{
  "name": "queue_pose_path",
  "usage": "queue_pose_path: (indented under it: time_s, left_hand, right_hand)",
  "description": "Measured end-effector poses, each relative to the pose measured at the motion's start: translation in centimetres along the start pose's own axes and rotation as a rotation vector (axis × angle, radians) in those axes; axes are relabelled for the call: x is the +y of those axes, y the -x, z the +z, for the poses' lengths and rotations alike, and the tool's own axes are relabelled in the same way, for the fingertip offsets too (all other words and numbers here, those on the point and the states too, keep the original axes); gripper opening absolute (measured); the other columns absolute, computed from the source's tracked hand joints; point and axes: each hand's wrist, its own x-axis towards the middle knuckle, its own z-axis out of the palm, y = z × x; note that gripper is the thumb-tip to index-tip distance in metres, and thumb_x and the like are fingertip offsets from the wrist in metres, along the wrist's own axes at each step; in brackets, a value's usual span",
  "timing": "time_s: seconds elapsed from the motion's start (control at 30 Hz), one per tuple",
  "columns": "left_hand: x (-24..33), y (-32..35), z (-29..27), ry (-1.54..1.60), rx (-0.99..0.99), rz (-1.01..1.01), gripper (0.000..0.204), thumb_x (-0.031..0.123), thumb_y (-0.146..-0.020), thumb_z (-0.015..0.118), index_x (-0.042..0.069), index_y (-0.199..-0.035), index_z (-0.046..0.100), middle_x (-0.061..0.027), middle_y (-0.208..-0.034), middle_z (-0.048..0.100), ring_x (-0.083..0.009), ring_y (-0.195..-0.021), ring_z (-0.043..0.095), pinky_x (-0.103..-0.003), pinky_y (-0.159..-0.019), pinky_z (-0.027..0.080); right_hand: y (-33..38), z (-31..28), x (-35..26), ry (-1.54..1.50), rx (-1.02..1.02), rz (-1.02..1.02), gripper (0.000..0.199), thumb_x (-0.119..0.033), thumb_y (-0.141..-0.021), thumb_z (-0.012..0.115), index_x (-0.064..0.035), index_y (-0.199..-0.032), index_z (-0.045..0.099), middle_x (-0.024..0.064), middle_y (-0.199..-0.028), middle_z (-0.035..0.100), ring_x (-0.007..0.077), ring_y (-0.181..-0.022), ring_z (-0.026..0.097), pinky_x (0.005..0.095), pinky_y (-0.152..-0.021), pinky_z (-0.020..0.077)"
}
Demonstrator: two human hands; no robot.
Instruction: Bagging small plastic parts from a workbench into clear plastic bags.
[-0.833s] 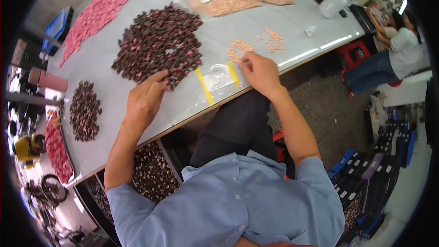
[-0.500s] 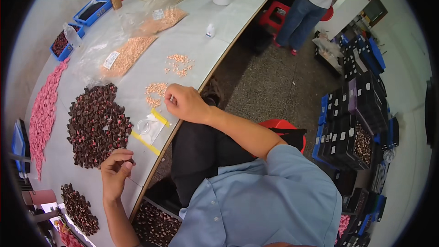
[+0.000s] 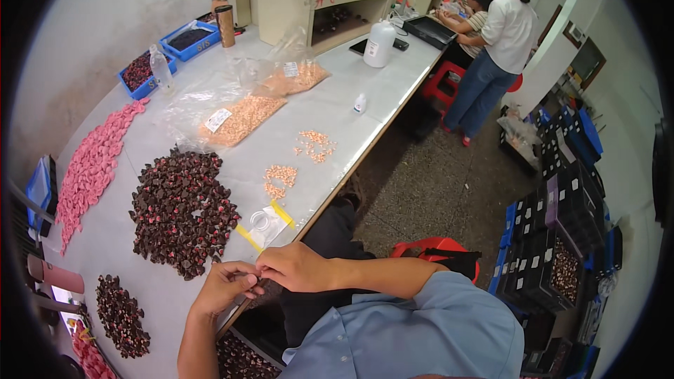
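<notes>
My left hand and my right hand meet over the table's front edge, fingertips together. The left pinches a small dark piece, now almost wholly hidden by the fingers. The right is closed too, thumb and forefinger pressed together at the left fingertips; what they hold is too small to make out. Just beyond the hands lies a small white sheet with yellow tape edges, bearing a clear round ring. Behind it are small peach-coloured bits in a loose ring. A large heap of dark pieces with pink faces lies left.
Pink pieces, a smaller dark heap, bags of peach bits, a small white bottle and a big white bottle occupy the table. Stacked black crates stand right. A person in white stands beyond.
My right hand has left the peach bits and come back to my left hand, which has moved right from beside the dark heap. The view has tilted up, showing more of the room's far end.
</notes>
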Motion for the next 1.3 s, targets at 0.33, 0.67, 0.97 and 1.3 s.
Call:
queue_pose_path:
  time_s: [0.33, 0.67, 0.97, 1.3]
  left_hand:
    - [-0.4, 0.2, 0.5, -0.075, 0.019, 0.004, 0.018, 0.009, -0.092, 0.070, -0.007, -0.100, 0.068, -0.0129, -0.089, 0.071, -0.0187, -0.077, 0.071, -0.027, -0.070, 0.059]
    - [-0.1, -1.0, -0.8, -0.011, -0.031, 0.076, 0.020, 0.010, -0.089, 0.073, -0.005, -0.101, 0.067, -0.0107, -0.090, 0.070, -0.0162, -0.076, 0.071, -0.026, -0.065, 0.058]
    - [-0.6, 0.0, -0.8, 0.010, -0.144, 0.039, 0.020, 0.015, -0.088, 0.076, -0.002, -0.097, 0.069, -0.0073, -0.090, 0.070, -0.0142, -0.075, 0.070, -0.026, -0.066, 0.058]
    - [-0.7, 0.1, -0.8, -0.007, -0.170, 0.039, 0.025, 0.021, -0.091, 0.074, -0.002, -0.099, 0.068, -0.0074, -0.090, 0.069, -0.0145, -0.076, 0.071, -0.025, -0.068, 0.057]
  right_hand:
    - [0.4, 1.6, -2.1, 0.318, -0.035, -0.098, 0.012, 0.002, -0.086, 0.063, -0.0036, -0.097, 0.060, 0.0103, -0.084, 0.063, 0.0295, -0.072, 0.067, 0.0383, -0.059, 0.0532]
    - [-1.3, -1.8, -0.8, -0.070, 0.003, 0.349, 0.012, -0.003, -0.089, 0.069, 0.0009, -0.100, 0.065, 0.0046, -0.080, 0.069, 0.0074, -0.071, 0.064, 0.0225, -0.062, 0.0499]
    - [-2.5, -1.1, -0.3, -0.006, -0.323, 0.146, 0.009, 0.001, -0.084, 0.070, 0.0008, -0.091, 0.064, 0.0054, -0.072, 0.066, 0.0092, -0.059, 0.061, 0.0234, -0.053, 0.0460]
    - [-2.0, -0.8, 0.2, -0.006, -0.299, 0.088, 0.009, 0.003, -0.083, 0.070, 0.0016, -0.090, 0.064, 0.0067, -0.073, 0.068, 0.0105, -0.059, 0.064, 0.0232, -0.053, 0.0491]
